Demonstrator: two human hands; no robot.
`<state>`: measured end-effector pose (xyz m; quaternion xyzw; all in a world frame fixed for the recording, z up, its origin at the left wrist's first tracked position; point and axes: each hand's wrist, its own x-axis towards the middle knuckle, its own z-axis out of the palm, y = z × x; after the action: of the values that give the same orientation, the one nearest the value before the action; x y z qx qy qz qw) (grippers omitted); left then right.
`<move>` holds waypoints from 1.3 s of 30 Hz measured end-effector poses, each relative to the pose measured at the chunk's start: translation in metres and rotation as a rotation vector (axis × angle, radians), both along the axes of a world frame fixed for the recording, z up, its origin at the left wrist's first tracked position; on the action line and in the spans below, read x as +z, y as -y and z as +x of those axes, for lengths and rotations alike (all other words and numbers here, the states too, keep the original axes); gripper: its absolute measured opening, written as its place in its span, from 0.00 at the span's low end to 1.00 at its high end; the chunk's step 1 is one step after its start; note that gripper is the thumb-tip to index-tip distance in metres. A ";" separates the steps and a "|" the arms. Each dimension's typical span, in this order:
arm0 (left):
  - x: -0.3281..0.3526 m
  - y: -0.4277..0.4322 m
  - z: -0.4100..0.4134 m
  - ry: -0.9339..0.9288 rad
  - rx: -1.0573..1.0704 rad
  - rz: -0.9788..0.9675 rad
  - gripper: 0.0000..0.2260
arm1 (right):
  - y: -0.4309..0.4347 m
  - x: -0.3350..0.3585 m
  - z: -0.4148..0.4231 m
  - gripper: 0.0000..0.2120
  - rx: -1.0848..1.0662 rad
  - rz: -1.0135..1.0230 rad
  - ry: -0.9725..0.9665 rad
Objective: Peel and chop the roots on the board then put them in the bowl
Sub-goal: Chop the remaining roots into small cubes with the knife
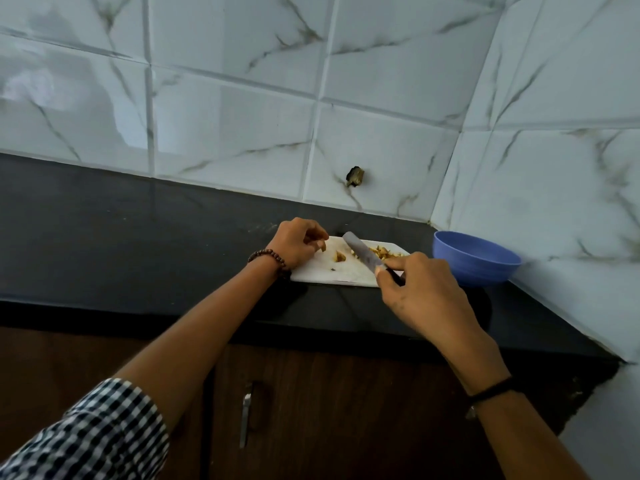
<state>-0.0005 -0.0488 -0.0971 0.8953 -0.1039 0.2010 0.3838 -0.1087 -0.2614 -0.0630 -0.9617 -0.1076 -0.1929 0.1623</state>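
A white cutting board [325, 271] lies on the black counter. A pile of chopped yellowish root pieces [382, 252] sits at its far right, and one larger piece [339, 256] lies near the middle. My left hand [298, 242] rests at the board's left end, fingertips pinching a small root piece [323, 247]. My right hand [420, 292] grips a knife [362, 251], its blade angled up and left over the board, index finger stretched along the spine. A blue bowl [476, 259] stands just right of the board; its inside is hidden.
The black counter [138, 237] runs left along a tiled marble-look wall, and a side wall closes in right behind the bowl. A dark hole [355, 176] marks one tile. Below the counter edge is a wooden cabinet with a metal handle [246, 415].
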 end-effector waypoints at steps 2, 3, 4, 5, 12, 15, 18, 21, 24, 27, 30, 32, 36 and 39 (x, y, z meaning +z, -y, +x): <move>0.000 -0.001 0.000 0.015 0.007 -0.032 0.09 | -0.002 -0.003 0.003 0.16 -0.035 -0.028 0.022; -0.001 -0.002 0.000 0.023 0.007 -0.053 0.09 | -0.003 -0.005 0.005 0.15 -0.042 -0.049 0.014; -0.001 -0.002 0.000 0.031 0.006 -0.069 0.08 | -0.005 -0.007 0.006 0.15 -0.038 -0.065 -0.004; 0.000 -0.002 0.001 0.040 0.005 -0.077 0.09 | -0.007 -0.008 0.008 0.15 -0.020 -0.070 -0.030; 0.003 0.005 -0.003 0.102 -0.071 -0.048 0.09 | -0.003 -0.016 0.016 0.17 0.073 0.106 -0.095; 0.002 0.006 -0.002 0.134 -0.068 0.061 0.08 | 0.004 -0.018 0.019 0.19 -0.012 0.142 -0.018; -0.001 0.010 0.003 0.139 -0.046 0.205 0.06 | 0.007 -0.018 0.020 0.20 -0.011 0.163 0.014; -0.002 0.013 0.004 0.149 -0.013 0.279 0.07 | 0.004 -0.018 0.020 0.20 0.005 0.149 0.010; -0.002 0.014 0.004 0.155 0.006 0.256 0.08 | -0.001 -0.019 0.021 0.18 0.015 0.116 -0.010; -0.003 0.015 0.005 0.135 0.008 0.239 0.07 | -0.008 -0.021 0.023 0.15 0.014 0.085 -0.013; -0.004 0.015 0.006 0.129 0.015 0.218 0.05 | -0.018 -0.022 0.028 0.15 -0.010 0.042 -0.028; -0.004 0.016 0.007 0.132 0.012 0.221 0.05 | -0.024 -0.022 0.032 0.15 -0.039 0.008 -0.032; -0.004 0.015 0.007 0.136 0.016 0.225 0.04 | -0.036 -0.017 0.032 0.13 -0.070 -0.120 -0.088; -0.004 0.015 0.006 0.137 0.047 0.223 0.04 | -0.033 -0.015 0.026 0.13 -0.063 -0.170 -0.118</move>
<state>0.0053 -0.0635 -0.1010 0.9186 -0.1306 0.2580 0.2692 -0.0828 -0.2280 -0.0782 -0.9846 -0.0836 -0.1312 0.0799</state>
